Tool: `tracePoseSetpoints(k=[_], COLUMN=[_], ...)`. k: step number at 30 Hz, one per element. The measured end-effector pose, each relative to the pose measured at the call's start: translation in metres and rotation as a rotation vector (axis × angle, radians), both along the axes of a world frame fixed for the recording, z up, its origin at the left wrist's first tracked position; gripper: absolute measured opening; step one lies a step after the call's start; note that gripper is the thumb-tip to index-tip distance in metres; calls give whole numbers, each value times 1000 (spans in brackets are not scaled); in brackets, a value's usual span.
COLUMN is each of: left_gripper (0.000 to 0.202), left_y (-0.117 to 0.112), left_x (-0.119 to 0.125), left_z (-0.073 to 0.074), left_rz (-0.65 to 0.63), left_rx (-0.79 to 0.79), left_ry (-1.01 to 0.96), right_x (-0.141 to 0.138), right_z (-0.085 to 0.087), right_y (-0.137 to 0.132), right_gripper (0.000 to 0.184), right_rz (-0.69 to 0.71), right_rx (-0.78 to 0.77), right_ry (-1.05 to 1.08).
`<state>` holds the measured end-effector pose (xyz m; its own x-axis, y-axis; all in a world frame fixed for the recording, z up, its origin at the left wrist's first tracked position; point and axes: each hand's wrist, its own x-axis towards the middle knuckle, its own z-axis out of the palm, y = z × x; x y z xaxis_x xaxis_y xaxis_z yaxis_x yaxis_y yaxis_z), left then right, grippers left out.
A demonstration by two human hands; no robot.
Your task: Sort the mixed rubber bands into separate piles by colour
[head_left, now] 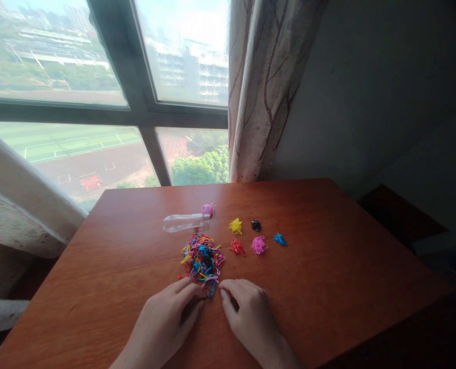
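A mixed heap of small coloured loops (202,259), looking like rubber bands, lies on the wooden table. At its near left edge is my left hand (166,318), thumb and forefinger drawn close together by a few dark and blue loops (211,289). My right hand (249,312) rests at the near right of the heap, its thumb and forefinger pinched; what they hold, if anything, is too small to name. Right of the heap are sorted clumps: yellow (235,226), black (256,225), red (237,247), pink (259,245) and blue (279,239).
Behind the heap a clear plastic bottle (185,222) lies on its side, with a pink cap-like piece (208,209) by its neck. The brown table (328,277) meets a window (143,113) at the back. A patterned curtain (266,87) hangs behind the table.
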<state>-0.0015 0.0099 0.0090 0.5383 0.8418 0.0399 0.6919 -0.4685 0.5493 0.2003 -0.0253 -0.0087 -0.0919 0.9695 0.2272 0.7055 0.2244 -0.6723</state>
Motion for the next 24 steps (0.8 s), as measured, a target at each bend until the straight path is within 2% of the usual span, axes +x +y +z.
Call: tracePoseSetpoints(k=[8,11,13,16,19,24], left_gripper=[17,16,15,12,14,18], left_y=[4,12,21,41,68,115], left_x=[1,5,13,37,71,125], left_z=[2,11,22,42,56,57], left_rz=[60,60,60,37,1,-71], left_rx=[-5,36,85,147,180,181], left_ry=[-93,-70,-37,15,120,177], right_x=[0,0,0,1,1,1], right_z=[-1,-1,-1,-1,0,-1], right_y=[0,0,-1,0,0,1], right_gripper=[21,21,21,20,20,22], right_rz=[10,15,17,14,6,4], right_rx=[6,2,3,0,-4,2], right_ry=[11,1,-5,-23,-37,5])
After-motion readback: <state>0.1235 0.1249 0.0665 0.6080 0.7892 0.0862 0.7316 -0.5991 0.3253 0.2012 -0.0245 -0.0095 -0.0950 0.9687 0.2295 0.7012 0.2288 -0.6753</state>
